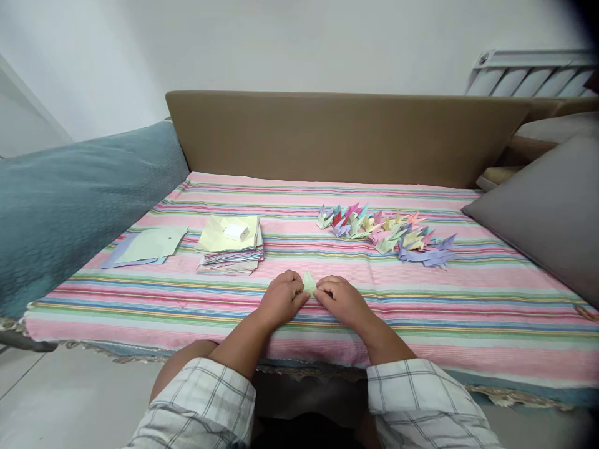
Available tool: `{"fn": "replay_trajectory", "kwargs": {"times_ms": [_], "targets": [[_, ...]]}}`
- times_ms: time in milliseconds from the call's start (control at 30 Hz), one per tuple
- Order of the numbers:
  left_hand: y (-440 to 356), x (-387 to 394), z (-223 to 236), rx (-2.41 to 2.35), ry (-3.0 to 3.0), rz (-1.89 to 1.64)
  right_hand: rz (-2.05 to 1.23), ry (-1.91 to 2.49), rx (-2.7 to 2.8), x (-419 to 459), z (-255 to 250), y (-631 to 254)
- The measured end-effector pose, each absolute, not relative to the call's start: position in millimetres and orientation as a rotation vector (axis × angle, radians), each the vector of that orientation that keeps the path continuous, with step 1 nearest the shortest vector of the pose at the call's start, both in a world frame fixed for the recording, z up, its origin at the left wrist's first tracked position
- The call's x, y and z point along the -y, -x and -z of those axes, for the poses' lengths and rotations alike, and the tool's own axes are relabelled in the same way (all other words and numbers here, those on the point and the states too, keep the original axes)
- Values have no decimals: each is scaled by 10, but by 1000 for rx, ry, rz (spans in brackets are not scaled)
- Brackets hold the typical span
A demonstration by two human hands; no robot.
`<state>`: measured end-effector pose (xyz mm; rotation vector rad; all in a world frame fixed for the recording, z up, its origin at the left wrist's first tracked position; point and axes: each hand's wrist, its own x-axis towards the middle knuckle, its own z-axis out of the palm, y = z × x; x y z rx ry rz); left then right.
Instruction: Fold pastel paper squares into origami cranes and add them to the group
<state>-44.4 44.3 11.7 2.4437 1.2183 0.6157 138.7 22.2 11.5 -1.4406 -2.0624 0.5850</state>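
A small piece of pale green folded paper [309,282] lies on the striped cloth, its pointed end facing away from me. My left hand [284,297] grips its left side, fingers curled and thumb at the near edge. On the other side my right hand [340,299] pinches the right edge between thumb and fingers. Parts of the paper are hidden behind my fingertips. Beyond my right hand, several folded paper cranes [374,227] in many colours sit in a cluster.
Left of centre stands a stack of square paper sheets [230,249] with a small white block [236,232] on top. Farther left lie loose green and purple sheets [152,244]. A teal cushion [93,193] and a grey pillow [545,212] flank the striped cloth [163,305]; a brown backrest [337,137] rises behind.
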Motion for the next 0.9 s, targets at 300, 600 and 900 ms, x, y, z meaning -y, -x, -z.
{"fn": "replay_trajectory", "kwargs": {"times_ms": [300, 600, 900], "targets": [[380, -413, -138, -1411, -2485, -525, -532, 1517, 2002, -217, -68, -1329], [367, -426, -107, -1501, -2460, -560, -388, 1633, 1988, -219, -29, -1262], [318, -412, -150, -1579, -2488, -452, -345, 1624, 2018, -237, 10, -1271]]}}
